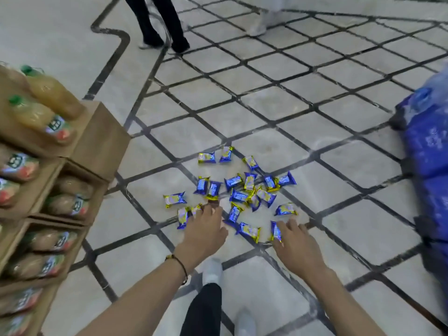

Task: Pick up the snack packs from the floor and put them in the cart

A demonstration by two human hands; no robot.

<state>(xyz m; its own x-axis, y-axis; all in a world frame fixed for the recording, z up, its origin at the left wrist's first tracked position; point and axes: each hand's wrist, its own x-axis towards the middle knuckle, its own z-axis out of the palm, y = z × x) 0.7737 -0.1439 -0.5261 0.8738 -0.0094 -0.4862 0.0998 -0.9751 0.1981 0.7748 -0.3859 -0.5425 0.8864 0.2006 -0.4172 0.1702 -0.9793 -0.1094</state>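
Several small blue and gold snack packs point(238, 195) lie scattered on the tiled floor point(278, 112) in front of me. My left hand point(206, 226) reaches down with fingers spread, its fingertips touching packs at the pile's left edge point(183, 215). My right hand point(297, 241) is lower right of the pile, fingers apart, its fingertips at one pack point(276, 231). Neither hand has closed on a pack. No cart is clearly visible.
Stacked cardboard trays of juice bottles point(48, 166) stand at the left. A blue plastic-wrapped bundle point(429, 154) sits at the right edge. Another person's legs point(160, 25) stand at the back. My own shoes point(212, 270) are below the hands.
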